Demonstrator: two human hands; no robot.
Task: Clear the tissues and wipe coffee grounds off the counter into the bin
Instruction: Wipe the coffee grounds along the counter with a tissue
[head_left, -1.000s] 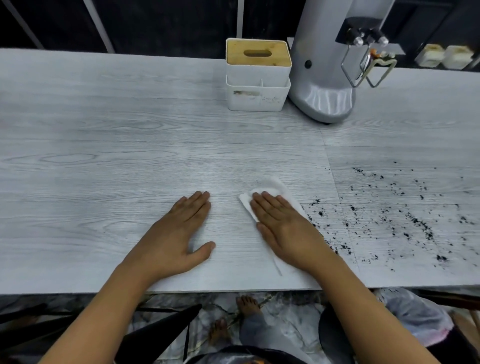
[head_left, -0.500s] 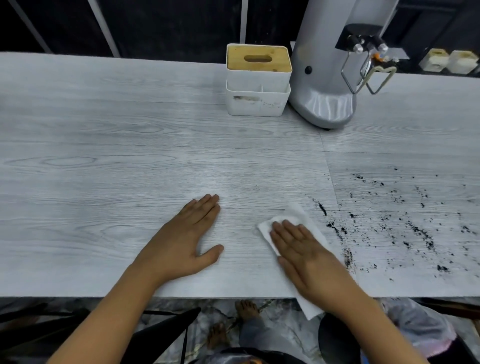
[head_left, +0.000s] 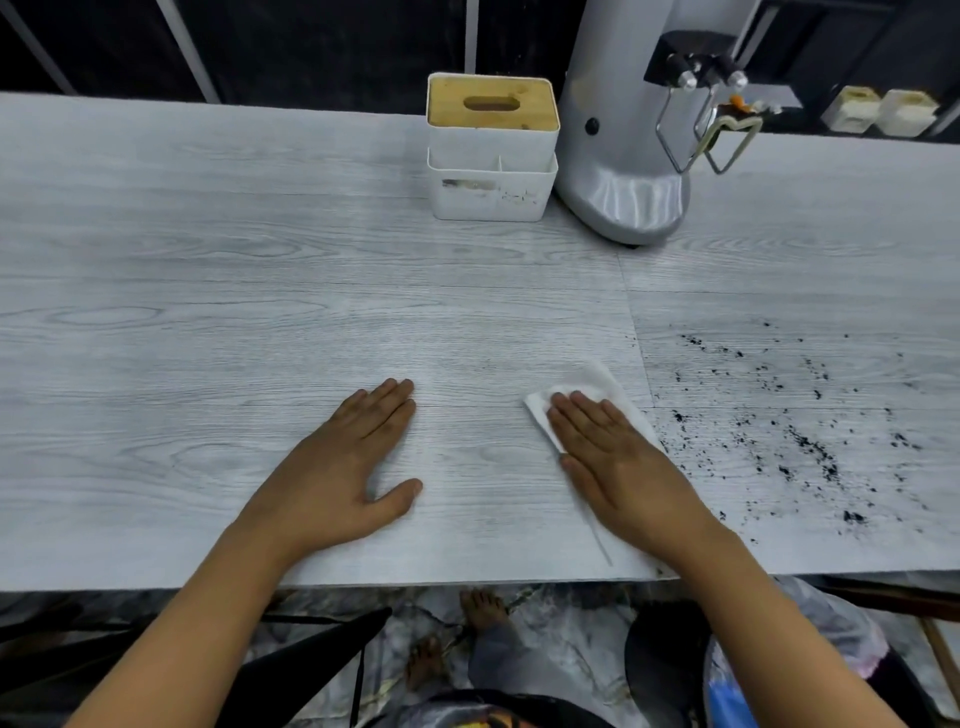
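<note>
My right hand (head_left: 618, 467) lies flat with straight fingers on a white tissue (head_left: 587, 384), pressing it to the grey wood-grain counter (head_left: 260, 312). The tissue shows beyond my fingertips and along the hand's right side, down to the counter's front edge. Black coffee grounds (head_left: 800, 441) are scattered over the counter to the right of the tissue. My left hand (head_left: 348, 467) rests flat and open on the bare counter, a hand's width left of the right one. Below the counter's front edge at the right, a bin with a plastic liner (head_left: 810, 639) is partly visible.
A white tissue box with a wooden lid (head_left: 492, 150) stands at the back centre. Right of it is a silver coffee grinder (head_left: 623, 156) with wire holders. Two small white containers (head_left: 878, 111) sit far back right. A dark chair (head_left: 311, 649) and my feet show below the counter.
My right hand pulled the tissue toward the front edge, then pushed it back away from me and slightly right. Fewer grounds lie beside the tissue. The left hand stayed put.
</note>
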